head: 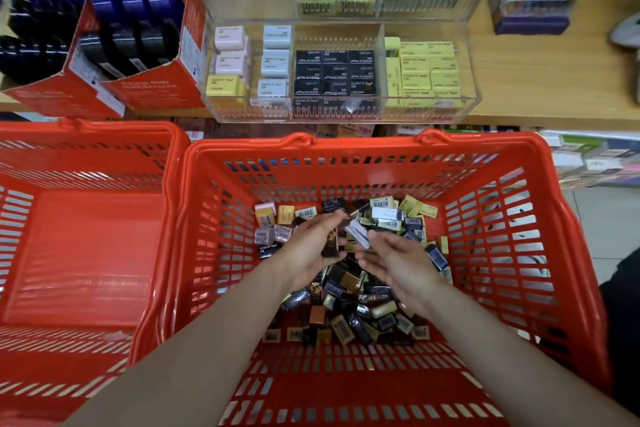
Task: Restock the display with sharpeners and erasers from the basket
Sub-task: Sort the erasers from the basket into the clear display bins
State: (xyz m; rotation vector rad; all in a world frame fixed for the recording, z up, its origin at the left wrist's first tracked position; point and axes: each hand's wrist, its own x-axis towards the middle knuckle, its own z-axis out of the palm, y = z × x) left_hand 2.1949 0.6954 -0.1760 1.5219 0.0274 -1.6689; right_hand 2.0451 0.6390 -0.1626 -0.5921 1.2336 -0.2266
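Two hands meet low in the centre of the frame, over the red basket (540, 253) heaped with small boxed erasers (349, 302). Our left hand (308, 253) grips a dark packet (330, 246); our right hand (398, 260) pinches what looks like a pale, blurred packet (358, 234). Across the upper centre, the clear display (467, 45) holds yellow, black and pastel boxes. At left sits a second red basket (86, 253).

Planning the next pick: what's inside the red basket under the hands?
The basket holds a loose pile of small boxed erasers, black, yellow and pink. Both hands cover the pile's middle; lower layers are hidden.
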